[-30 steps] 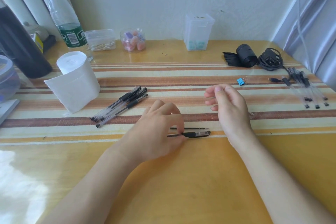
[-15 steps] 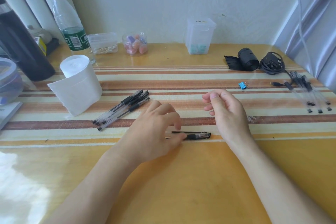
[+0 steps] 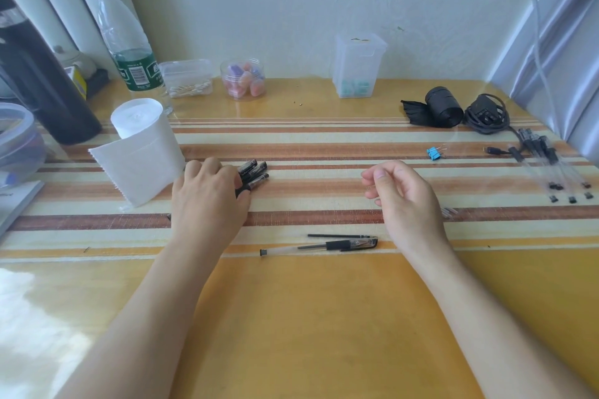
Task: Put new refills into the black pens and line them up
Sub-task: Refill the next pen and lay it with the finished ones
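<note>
A pile of black pens [image 3: 254, 173] lies left of centre; only their cap ends show past my left hand [image 3: 207, 201]. That hand lies over the pile, with fingers and thumb curled round a pen. One black pen [image 3: 324, 247] lies alone near the table's middle, and a thin black refill [image 3: 338, 236] rests just behind it. My right hand [image 3: 405, 201] hovers above the table to the right of them, fingers loosely curled, holding nothing. Several clear refills [image 3: 551, 168] lie at the far right.
A tissue roll [image 3: 142, 146] stands just left of the pile. At the back stand a water bottle [image 3: 129, 52], small plastic boxes [image 3: 356, 65] and a jar [image 3: 243, 81]. A black roll [image 3: 442, 107], a cable [image 3: 486, 113] and a blue clip [image 3: 434, 152] lie at the right.
My left hand has let go of the single pen at the centre and moved left and back onto the pile of pens. My right hand has stayed almost still.
</note>
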